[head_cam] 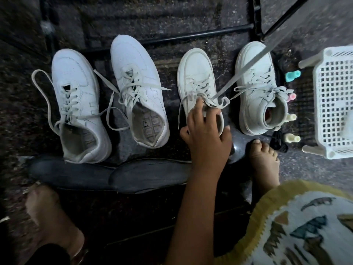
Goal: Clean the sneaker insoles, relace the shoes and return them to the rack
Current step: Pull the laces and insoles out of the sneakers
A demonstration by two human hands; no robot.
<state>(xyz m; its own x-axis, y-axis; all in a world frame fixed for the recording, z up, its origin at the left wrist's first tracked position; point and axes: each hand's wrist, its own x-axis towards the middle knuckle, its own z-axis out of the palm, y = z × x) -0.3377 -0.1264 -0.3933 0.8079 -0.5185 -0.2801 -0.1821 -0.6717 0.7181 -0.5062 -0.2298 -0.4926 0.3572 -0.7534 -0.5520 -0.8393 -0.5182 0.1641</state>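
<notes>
Four white sneakers stand in a row on the dark floor. The left pair point(76, 104) point(139, 88) has loose laces and open insides. My left hand point(206, 134) grips the collar of the third sneaker point(194, 77), fingers over its laces. One lace point(246, 67) runs taut from that shoe up and to the right, across the fourth sneaker point(257, 88); what holds its far end is hidden. Two dark insoles point(76, 175) point(149, 178) lie flat in front of the left pair. My right hand is out of view.
The black bars of the shoe rack point(191, 35) cross behind the shoes. A white plastic basket point(334, 96) lies on its side at the right, with several small coloured pieces point(292, 117) beside it. My bare feet point(263, 161) point(44, 211) rest on the floor.
</notes>
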